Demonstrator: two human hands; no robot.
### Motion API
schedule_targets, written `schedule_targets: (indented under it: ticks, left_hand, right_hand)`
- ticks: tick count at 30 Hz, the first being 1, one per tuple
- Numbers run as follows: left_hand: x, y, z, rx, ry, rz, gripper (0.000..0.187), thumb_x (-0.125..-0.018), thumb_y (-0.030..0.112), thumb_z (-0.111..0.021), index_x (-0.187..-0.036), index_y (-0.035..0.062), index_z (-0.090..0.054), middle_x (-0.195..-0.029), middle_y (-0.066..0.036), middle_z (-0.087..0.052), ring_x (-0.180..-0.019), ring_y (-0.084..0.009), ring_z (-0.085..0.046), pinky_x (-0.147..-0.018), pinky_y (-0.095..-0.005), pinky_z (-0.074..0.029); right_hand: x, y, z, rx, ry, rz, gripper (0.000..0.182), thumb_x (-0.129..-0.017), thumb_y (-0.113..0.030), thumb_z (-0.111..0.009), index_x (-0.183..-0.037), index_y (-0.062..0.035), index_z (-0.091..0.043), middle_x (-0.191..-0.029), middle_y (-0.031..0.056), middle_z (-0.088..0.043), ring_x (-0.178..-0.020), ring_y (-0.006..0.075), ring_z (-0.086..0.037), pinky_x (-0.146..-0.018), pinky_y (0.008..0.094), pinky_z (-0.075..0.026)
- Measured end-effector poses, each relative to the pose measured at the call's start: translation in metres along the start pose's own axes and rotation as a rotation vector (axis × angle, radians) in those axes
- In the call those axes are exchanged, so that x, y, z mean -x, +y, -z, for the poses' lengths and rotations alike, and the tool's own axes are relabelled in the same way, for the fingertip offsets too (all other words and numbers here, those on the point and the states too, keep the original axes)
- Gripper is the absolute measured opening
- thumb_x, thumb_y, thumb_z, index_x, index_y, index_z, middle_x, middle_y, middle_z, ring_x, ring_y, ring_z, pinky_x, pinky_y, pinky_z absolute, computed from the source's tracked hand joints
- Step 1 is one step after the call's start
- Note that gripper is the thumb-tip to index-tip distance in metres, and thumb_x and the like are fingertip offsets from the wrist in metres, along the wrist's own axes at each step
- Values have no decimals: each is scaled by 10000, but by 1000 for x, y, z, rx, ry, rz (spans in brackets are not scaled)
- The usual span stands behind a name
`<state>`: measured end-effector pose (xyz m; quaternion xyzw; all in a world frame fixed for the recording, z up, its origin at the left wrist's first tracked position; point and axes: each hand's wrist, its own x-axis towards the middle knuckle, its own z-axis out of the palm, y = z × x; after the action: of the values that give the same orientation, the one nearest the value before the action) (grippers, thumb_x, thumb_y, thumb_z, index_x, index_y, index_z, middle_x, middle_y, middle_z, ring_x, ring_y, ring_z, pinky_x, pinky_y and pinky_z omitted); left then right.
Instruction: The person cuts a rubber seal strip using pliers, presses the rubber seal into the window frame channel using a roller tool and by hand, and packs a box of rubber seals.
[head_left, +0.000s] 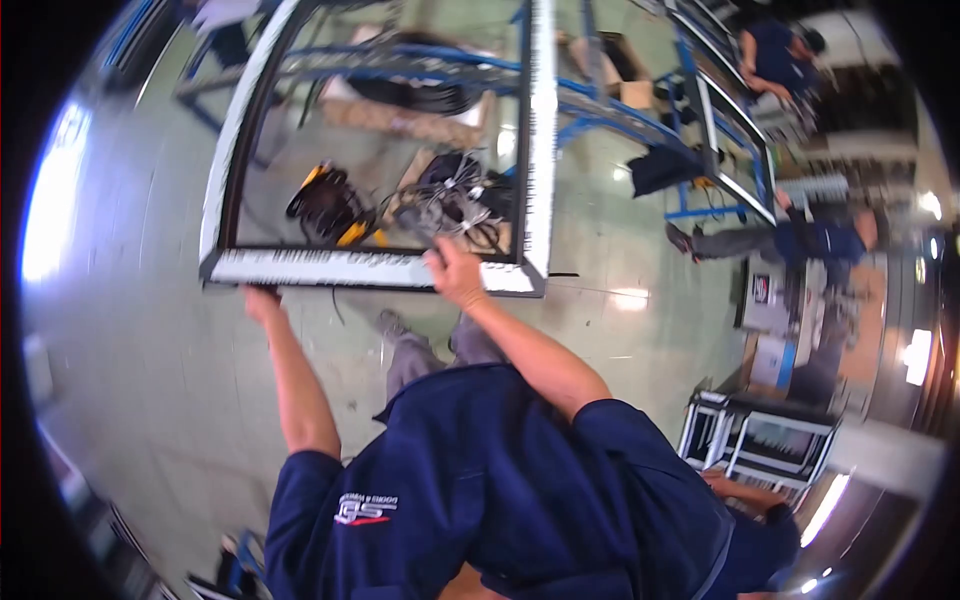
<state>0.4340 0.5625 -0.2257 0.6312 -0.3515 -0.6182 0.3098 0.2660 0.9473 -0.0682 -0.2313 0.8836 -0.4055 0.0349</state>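
A large rectangular window frame [330, 268], dark with white film along its faces, lies across the blue work stand in front of me. My left hand [262, 302] is at the near rail's left part, closed on its lower edge; its fingertips are hidden under the rail. Farther right, my right hand [458, 275] lies over the same rail, fingers curled over its inner edge. Through the frame's opening, a tangle of grey cables [455, 205] shows just beyond the right fingers. Left of it is a black and yellow tool or bag [330, 205], blurred.
Blue metal stands [640, 125] continue to the right, carrying another window frame [735, 150]. A cardboard box [400, 118] with black coils sits beyond the opening. Co-workers [785, 60] are at the right, one person [830, 240] walking or standing there. A frame rack [765, 440] stands lower right.
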Motion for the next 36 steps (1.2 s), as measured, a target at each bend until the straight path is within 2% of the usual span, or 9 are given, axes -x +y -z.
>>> schedule_targets:
  ticks: [4,9,12,17,19,21,24,27,36]
  left_hand:
    - [60,11,22,-112,-378,-63,435,-1004,473,-515,-903,62,-613,-704,-25,-578,-536,-96,-485,-451,-262,-384]
    - [143,-40,36,-552,-535,7,383,-941,453,-623,-911,73,-583,-758,-53,-621,-568,-115,-552,-482,-264,-447]
    - [202,-105,44,-668,-639,189,286,-937,348,-622,-912,66,-583,-780,-73,-628,-585,-162,-581,-478,-290,-467]
    - [283,-249,46,-898,-815,365,242,-927,272,-603,-791,71,-607,-660,-98,-595,-593,-229,-611,-486,-357,-497]
    - [303,-305,22,-1187,-859,66,209,-906,245,-621,-802,65,-645,-671,-114,-616,-598,-233,-633,-518,-380,-518]
    - [324,-338,-11,-1588,-791,-527,180,-884,219,-640,-813,59,-682,-683,-129,-637,-604,-238,-655,-549,-402,-538]
    - [348,-350,-73,-1510,-1407,-1148,159,-841,184,-651,-867,39,-713,-679,-121,-649,-598,-203,-662,-578,-380,-544]
    - [416,-339,-158,-1427,-1120,-95,164,-798,96,-614,-911,32,-714,-659,-112,-639,-589,-195,-656,-522,-364,-525]
    - [546,-391,-352,-1558,-1474,36,223,-764,-30,-578,-940,19,-706,-752,-127,-686,-512,-202,-613,-412,-313,-455]
  right_hand:
    - [5,10,7,-148,-82,-25,358,-913,-341,-596,-1149,-72,-586,-833,215,-659,-805,419,-641,-671,501,-483]
    - [21,38,57,-657,-307,-214,317,-935,-177,-585,-1195,2,-551,-859,60,-636,-736,120,-573,-684,293,-480]
    - [45,78,112,-967,-344,-313,307,-908,-120,-610,-1179,4,-538,-847,36,-602,-711,103,-562,-667,268,-472]
    - [97,171,237,-806,-197,-498,301,-876,-206,-711,-1058,-3,-583,-714,15,-565,-585,93,-530,-532,265,-430]
    - [120,209,290,-700,-102,-551,292,-867,-242,-737,-968,-10,-590,-656,5,-541,-524,92,-503,-479,273,-405]
    - [147,253,335,-639,-31,-627,294,-864,-262,-746,-876,-23,-575,-613,-2,-520,-484,89,-483,-449,280,-390]
    - [197,324,382,-715,108,-812,318,-872,-291,-739,-793,-51,-546,-574,-4,-496,-473,98,-490,-445,285,-398]
    - [251,384,406,-872,409,-1059,346,-883,-317,-728,-746,-65,-535,-559,17,-507,-454,131,-502,-436,293,-404]
    - [494,474,407,-652,802,-1683,230,-808,-152,-648,-634,-36,-551,-547,63,-545,-391,171,-497,-376,328,-402]
